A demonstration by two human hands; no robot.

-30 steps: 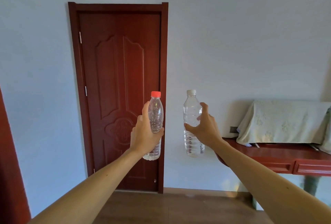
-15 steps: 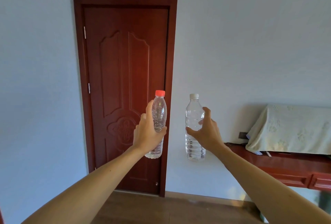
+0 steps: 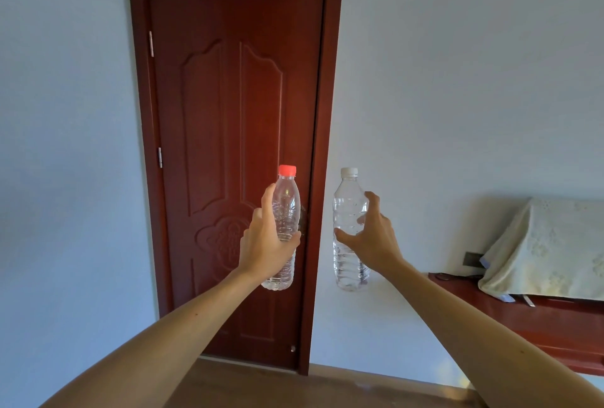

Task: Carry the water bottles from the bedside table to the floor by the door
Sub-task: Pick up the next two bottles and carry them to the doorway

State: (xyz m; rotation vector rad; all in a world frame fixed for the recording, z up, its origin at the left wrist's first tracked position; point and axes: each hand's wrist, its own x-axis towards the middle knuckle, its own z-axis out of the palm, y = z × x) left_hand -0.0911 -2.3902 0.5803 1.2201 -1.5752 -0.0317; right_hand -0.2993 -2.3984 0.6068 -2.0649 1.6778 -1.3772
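My left hand point(image 3: 266, 246) grips a clear water bottle with a red cap point(image 3: 286, 208), held upright in front of the dark red door point(image 3: 228, 113). My right hand point(image 3: 369, 237) grips a taller clear bottle with a white cap point(image 3: 348, 208), upright, against the pale wall just right of the door frame. Both arms are stretched forward at chest height. A strip of wooden floor point(image 3: 294, 388) shows below the door.
A dark red cabinet point(image 3: 523, 316) runs along the right wall, carrying something draped in a pale patterned cloth point(image 3: 549, 251). A wall socket point(image 3: 472, 259) sits beside it. A pale wall fills the left side.
The door has grown larger and shifted right in view as I came closer. The cabinet has slid toward the right edge. Both hands keep the bottles upright.
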